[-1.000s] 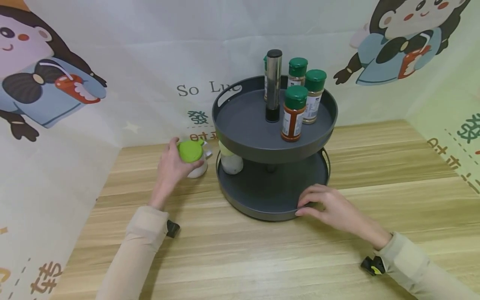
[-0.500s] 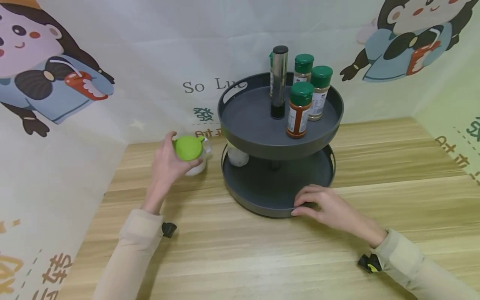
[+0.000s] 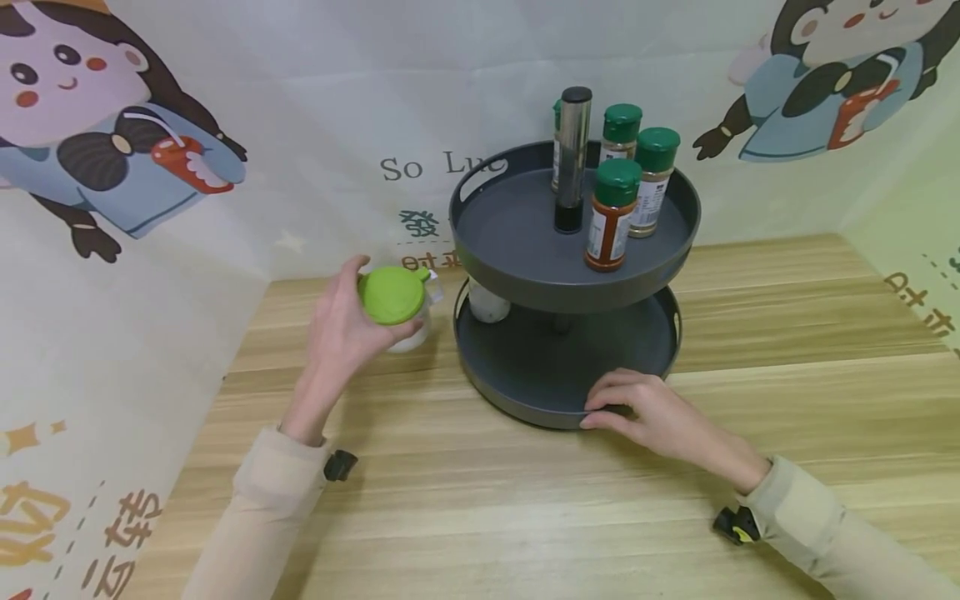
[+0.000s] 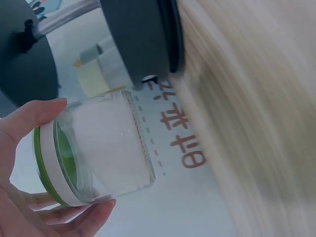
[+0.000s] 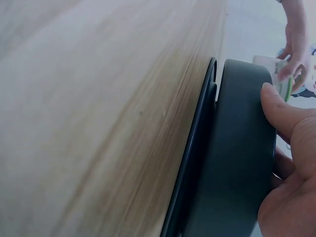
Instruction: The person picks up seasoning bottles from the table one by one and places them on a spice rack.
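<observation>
My left hand (image 3: 341, 321) grips a clear jar (image 4: 108, 145) round its bright green lid (image 3: 392, 295). White contents fill much of this jar, and the left wrist view has it off the table. To its right stands a dark grey two-tier turntable. My right hand (image 3: 637, 412) pinches the front rim of the lower tray (image 3: 525, 410), thumb outside; some fingertips are hidden. A second white-filled jar (image 3: 487, 305) sits at the lower tray's left, its top covered by the upper tray (image 3: 510, 233).
The upper tray carries a red spice bottle (image 3: 609, 233), a paler spice bottle (image 3: 651, 196), more green-capped bottles behind, and a tall silver cylinder (image 3: 573, 158) with black ends. A printed cloth (image 3: 337, 108) hangs close behind the wooden table (image 3: 450, 517).
My left hand has raised the green-lidded jar. My right hand has moved left with the lower tray's front rim, and the jar on that tray has shifted back. The head view has shifted too.
</observation>
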Demonstrator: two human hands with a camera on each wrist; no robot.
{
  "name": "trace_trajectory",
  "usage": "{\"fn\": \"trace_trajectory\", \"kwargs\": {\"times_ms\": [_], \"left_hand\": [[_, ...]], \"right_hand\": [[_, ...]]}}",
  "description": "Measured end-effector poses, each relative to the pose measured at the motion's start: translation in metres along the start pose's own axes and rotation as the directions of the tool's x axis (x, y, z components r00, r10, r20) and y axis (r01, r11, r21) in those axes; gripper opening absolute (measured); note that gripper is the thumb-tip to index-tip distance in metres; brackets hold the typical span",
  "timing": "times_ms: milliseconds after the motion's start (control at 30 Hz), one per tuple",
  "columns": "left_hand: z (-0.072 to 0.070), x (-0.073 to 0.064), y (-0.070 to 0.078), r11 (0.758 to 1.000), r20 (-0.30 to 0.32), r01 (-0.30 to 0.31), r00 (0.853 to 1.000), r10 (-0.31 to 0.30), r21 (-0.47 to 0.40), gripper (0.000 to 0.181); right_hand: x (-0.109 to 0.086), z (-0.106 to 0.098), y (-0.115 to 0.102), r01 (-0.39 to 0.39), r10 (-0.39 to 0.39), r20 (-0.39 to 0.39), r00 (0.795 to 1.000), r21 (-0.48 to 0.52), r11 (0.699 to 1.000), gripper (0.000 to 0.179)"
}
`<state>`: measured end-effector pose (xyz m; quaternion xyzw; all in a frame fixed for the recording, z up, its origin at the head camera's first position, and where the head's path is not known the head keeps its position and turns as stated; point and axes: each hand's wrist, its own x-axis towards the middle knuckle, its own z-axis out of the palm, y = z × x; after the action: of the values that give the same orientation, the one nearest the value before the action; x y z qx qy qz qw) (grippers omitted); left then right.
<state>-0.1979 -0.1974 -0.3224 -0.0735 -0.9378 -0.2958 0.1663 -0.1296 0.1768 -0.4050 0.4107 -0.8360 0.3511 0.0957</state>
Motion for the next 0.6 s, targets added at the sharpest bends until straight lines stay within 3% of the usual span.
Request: {"fn": "trace_trajectory", "kwargs": {"times_ms": [167,600], "left_hand": [[-0.004,-0.004,0.012,1.0,-0.01,-0.029,1.0,0.029,-0.008,0.104],[-0.003,-0.009,0.041,0.996,0.044,-0.055,0.997,0.059,-0.071,0.107]], "right_hand": [[0.001,0.0,-0.001,0.002,-0.002,0.0,1.0,-0.003,1.0,0.011],[0.004,0.002,-0.003,0.008,-0.008,0.003,1.0,-0.008,1.0,0.011]]}}
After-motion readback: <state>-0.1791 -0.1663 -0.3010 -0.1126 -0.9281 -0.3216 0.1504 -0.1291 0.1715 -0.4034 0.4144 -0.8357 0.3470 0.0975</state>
